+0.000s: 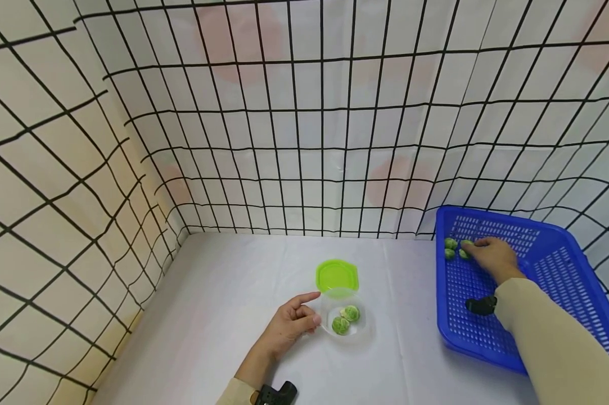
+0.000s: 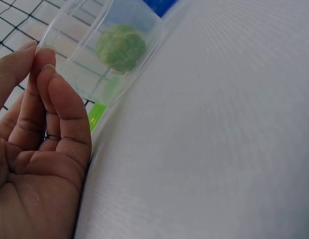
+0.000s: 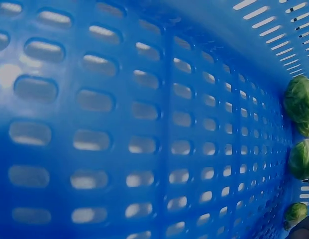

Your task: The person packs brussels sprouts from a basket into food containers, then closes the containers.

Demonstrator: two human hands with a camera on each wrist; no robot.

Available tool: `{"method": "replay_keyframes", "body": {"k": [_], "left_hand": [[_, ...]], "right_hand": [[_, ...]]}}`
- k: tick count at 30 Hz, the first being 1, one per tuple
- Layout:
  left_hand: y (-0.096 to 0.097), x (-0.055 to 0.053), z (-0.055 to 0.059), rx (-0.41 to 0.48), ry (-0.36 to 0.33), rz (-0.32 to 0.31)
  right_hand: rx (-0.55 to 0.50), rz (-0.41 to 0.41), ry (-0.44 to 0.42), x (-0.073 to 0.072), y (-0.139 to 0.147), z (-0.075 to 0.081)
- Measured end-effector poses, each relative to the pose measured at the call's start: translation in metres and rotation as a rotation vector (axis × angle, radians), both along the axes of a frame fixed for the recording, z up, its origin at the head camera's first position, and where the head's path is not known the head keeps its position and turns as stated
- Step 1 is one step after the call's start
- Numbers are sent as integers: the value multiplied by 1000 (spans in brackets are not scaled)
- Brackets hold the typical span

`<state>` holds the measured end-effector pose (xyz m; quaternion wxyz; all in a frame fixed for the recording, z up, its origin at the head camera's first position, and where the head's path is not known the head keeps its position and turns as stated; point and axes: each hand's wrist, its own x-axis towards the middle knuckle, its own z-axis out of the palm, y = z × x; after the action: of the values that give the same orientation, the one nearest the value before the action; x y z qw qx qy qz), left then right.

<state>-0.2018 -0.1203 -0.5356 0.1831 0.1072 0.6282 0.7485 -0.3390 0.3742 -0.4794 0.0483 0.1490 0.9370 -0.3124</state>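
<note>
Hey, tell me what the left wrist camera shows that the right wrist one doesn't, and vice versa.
Only the left wrist view shows the left hand, the clear container with a Brussels sprout inside, and a strip of the green lid.

Only the right wrist view shows the slotted floor of the blue basket up close, with several more sprouts.

Both share sprouts, though different ones, and probably the basket: the left view has a small blue patch.

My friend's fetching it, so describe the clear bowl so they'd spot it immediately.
On the white table, left of the blue basket, find the round bowl beside the left hand. Unlike the green lid just beyond it, it is see-through and holds two sprouts.
</note>
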Motion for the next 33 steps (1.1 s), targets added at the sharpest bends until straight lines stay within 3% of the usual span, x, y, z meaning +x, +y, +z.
{"method": "replay_keyframes", "body": {"k": [7, 21, 33], "left_hand": [[1, 0, 1, 11, 16, -11], [0, 0, -1, 16, 23, -11], [1, -1, -3, 11, 25, -15]], "right_hand": [[-37, -28, 1, 4, 2, 2], [-20, -5, 70, 6, 1, 11], [-30, 21, 130, 6, -17, 32]]}}
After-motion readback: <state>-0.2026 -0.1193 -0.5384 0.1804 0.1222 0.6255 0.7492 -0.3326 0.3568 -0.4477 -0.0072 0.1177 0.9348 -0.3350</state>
